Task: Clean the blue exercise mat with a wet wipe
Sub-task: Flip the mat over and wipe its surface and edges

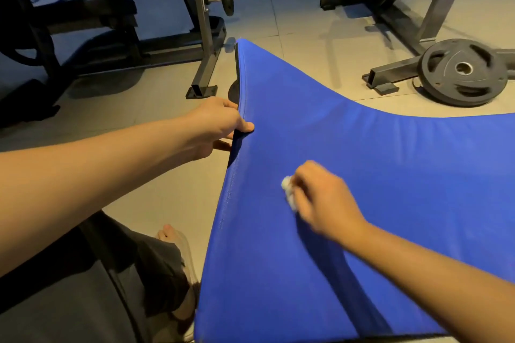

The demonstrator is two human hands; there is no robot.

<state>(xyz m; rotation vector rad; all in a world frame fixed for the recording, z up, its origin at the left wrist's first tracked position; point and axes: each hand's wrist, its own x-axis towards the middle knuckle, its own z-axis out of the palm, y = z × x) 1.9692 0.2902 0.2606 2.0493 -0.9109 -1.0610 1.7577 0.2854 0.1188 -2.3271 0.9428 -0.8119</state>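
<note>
Right hand point(320, 198) has its fingers curled around a bunched-up white wet wipe point(288, 191), pressing it down onto the blue exercise mat point(390, 175), a bit in from the left edge and roughly mid-frame. The hand is blurry, so my guess is it's mid-scrub. Left hand point(220, 125) is pinching the mat's left edge, thumb on top of the blue and the other fingers tucked underneath, apparently steadying or lifting that side a little. The mat fills most of the lower right of the view, lying over a tiled floor point(167, 198), far corner pointing up toward a black rack frame point(203, 36). There's a weight plate point(464, 71) on the floor off to the right, well apart from the mat. As for progress, honestly hard to call: no obvious wet streaks or clean-versus-dirty line shows on the surface in this light. So I'd say the wiping is underway, and the wide stretch to the right plus the near end probably need passes.
</note>
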